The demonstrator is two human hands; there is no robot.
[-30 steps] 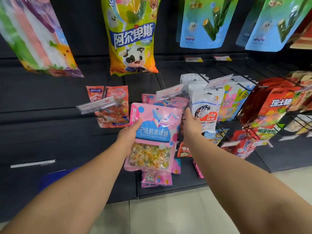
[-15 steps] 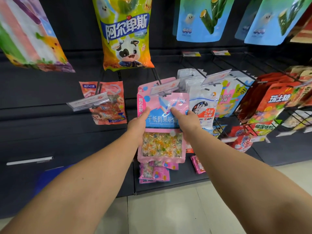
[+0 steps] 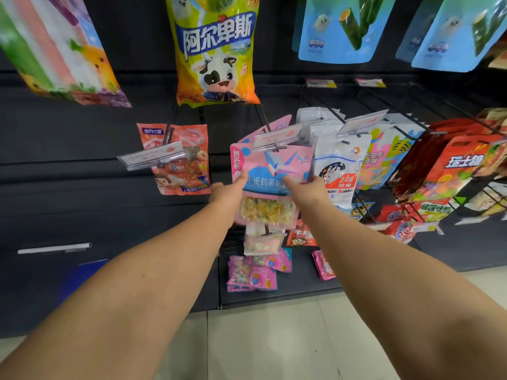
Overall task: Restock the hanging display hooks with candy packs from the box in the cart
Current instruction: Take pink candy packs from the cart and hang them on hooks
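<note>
Two hands: both are on one pink candy pack (image 3: 271, 174), held up against the display.
Left hand (image 3: 229, 192): thumb pinching the pack's left edge; the fingers behind are hidden.
Right hand (image 3: 310, 192): thumb pressed on the blue band, fingers out of sight behind the right edge, so both hands are closed on the pack.
Pack position: its top edge sits right under the clear price tag (image 3: 277, 137) at the end of the centre hook; more pink packs hang just behind it.
Step, as I judge it: threading the hang hole onto the hook tip.
Hole: hidden by the tag, so I cannot tell whether the hook is through yet.
Doing it well: keep the pack flat and level, lift the top just above the tip, push straight back along the wire, release only once it hangs on its own.
Watch: the white rabbit pack (image 3: 338, 171) touches the right side; the orange pack (image 3: 178, 160) hangs apart on the left.
Below: loose pink packs (image 3: 252, 275) lie on the bottom shelf (image 3: 299, 289).
</note>
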